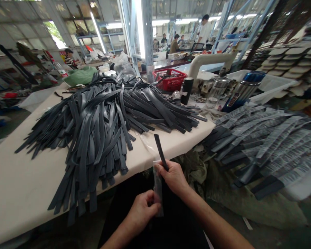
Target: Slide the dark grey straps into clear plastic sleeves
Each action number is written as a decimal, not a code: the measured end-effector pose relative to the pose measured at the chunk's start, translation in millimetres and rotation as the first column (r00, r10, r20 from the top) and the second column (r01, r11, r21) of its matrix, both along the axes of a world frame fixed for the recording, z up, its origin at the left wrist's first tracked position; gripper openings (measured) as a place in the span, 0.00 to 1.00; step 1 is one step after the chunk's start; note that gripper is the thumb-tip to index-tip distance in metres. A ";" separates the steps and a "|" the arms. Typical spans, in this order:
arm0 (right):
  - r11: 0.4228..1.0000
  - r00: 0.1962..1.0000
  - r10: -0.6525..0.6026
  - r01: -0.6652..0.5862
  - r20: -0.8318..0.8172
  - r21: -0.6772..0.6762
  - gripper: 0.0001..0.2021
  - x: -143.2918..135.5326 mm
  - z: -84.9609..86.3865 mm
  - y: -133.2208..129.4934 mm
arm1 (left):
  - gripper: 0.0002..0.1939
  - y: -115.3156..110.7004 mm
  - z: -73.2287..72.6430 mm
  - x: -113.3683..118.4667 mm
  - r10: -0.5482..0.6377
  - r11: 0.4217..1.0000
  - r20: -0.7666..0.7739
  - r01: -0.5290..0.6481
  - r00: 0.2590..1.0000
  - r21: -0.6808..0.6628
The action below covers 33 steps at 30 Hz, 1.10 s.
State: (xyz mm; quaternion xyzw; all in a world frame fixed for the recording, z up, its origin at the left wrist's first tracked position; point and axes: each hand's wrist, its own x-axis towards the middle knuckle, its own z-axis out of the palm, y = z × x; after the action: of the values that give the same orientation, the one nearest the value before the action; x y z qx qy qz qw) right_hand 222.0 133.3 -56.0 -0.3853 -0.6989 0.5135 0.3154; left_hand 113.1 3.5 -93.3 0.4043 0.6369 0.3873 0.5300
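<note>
Right hand (174, 175) grips a black flat strap (160, 151) pointing forward and, apparently, a clear plastic sleeve (158, 183); left hand (144, 208), nearer the body, pinches the sleeve's lower part.

Bright white tube lights (140, 29) glare ahead of you, and a bleached window (58, 40) shines at upper left. The pale tabletop (15, 193) before you is softly lit; below it, your lap (119, 204) lies in deep shadow. Soft highlights streak the piled dark strips (93, 121). Toward the edges you see stretching and blur, notably across the stacked pieces (287, 62) at right.
</note>
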 end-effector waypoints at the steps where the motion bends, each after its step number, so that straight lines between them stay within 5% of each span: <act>1: 1.000 1.000 0.006 -0.006 0.002 0.000 0.13 0.3 -0.5 0.2 | 0.05 1.3 -0.2 1.4 -0.023 0.999 0.040 0.024 0.999 -0.026; 7: 0.998 0.998 0.046 -0.048 -0.042 -0.050 0.18 12.6 -2.9 2.3 | 0.11 12.3 -2.8 15.6 -0.118 0.976 0.205 0.152 0.972 -0.156; 12: 0.983 0.979 -0.054 0.018 -0.196 -0.183 0.22 61.7 -15.6 -12.2 | 0.12 18.1 -7.4 31.4 -0.077 0.982 0.369 0.135 0.926 -0.134; 16: 0.949 0.986 -0.063 0.012 -0.154 -0.314 0.26 125.3 -19.5 -42.7 | 0.14 25.4 -8.2 46.8 0.043 0.967 0.470 0.082 0.882 -0.243; 22: 0.872 0.978 0.167 -0.089 0.122 -0.482 0.33 196.3 -22.4 -100.6 | 0.18 45.9 -14.4 76.7 0.270 0.937 0.587 -0.067 0.763 -0.344; 28: 0.936 0.925 0.261 -0.172 0.278 -0.307 0.26 199.9 -60.5 -123.8 | 0.17 58.5 -14.1 96.7 0.306 0.925 0.638 -0.061 0.706 -0.376; 33: 0.939 0.906 0.242 -0.129 0.346 -0.319 0.27 191.2 -67.0 -122.9 | 0.16 62.1 -9.1 104.3 0.296 0.932 0.647 -0.065 0.703 -0.357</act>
State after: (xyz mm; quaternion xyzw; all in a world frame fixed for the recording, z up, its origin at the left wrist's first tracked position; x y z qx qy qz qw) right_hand 413.3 10.5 -123.0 -0.4504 -0.6981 0.5530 0.0634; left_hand 217.5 65.6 -102.4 0.0779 0.4821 0.4564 0.7438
